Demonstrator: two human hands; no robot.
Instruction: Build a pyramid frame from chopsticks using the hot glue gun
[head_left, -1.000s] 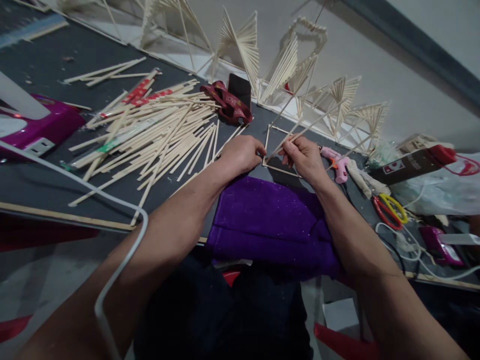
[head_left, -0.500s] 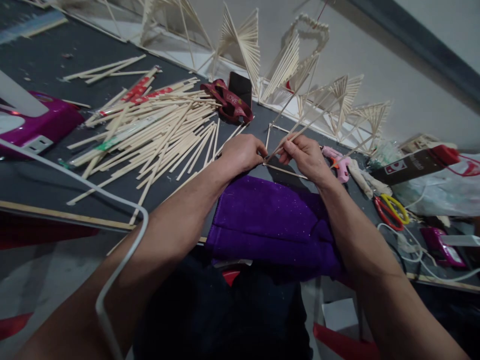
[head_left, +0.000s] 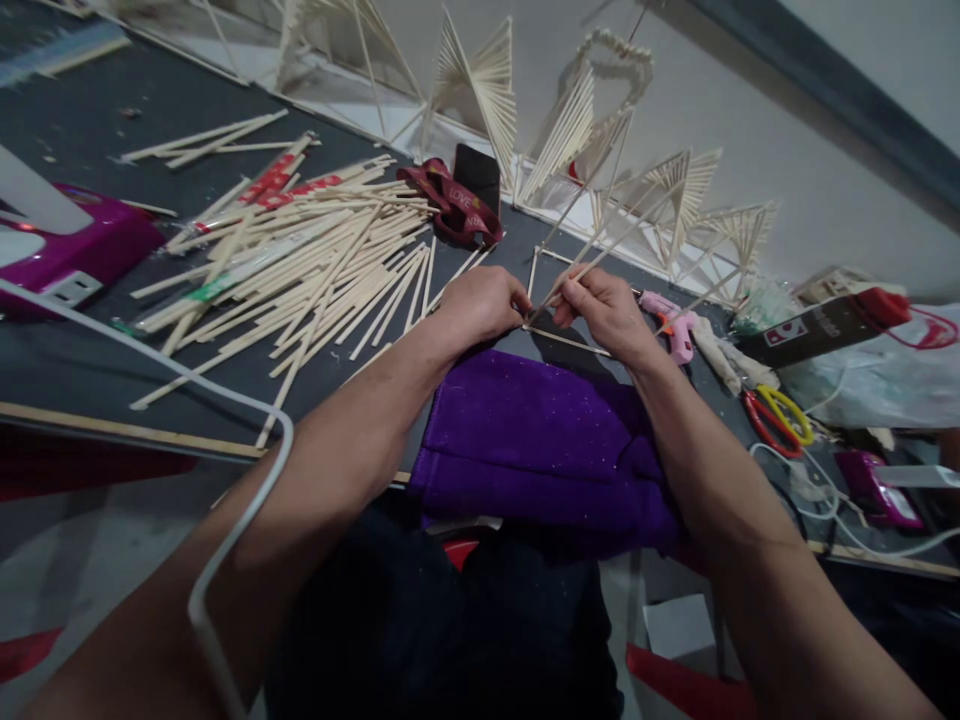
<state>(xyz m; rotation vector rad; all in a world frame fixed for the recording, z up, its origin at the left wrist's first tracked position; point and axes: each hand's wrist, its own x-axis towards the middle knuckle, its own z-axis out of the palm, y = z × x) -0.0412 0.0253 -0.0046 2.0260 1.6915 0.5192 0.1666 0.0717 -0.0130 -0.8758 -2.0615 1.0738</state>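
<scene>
A square frame of thin wooden sticks [head_left: 566, 342] lies on the dark table in front of me. At its near left corner my left hand [head_left: 489, 302] is closed, with thumb and fingertips pinched at the joint; the exact grip is partly hidden. Just to the right, my right hand [head_left: 600, 308] pinches a slanting wooden stick [head_left: 616, 238], its lower end close to that same corner. Other sticks rise at an angle from the frame beside it. Below both hands a purple cloth [head_left: 544, 440] hangs over the table's front edge.
Many loose wooden sticks [head_left: 330, 275] lie at left, beside a phone [head_left: 477, 178] and a red lanyard [head_left: 469, 215]. Finished stick structures [head_left: 480, 90] line the wall. At right are a pink glue gun [head_left: 679, 330], scissors [head_left: 780, 418] and a dark box [head_left: 817, 325]. A white cable [head_left: 247, 400] crosses my left arm.
The view has shifted very slightly. My right hand has barely moved, still pinching the stick, and my left hand stays at the frame's corner.
</scene>
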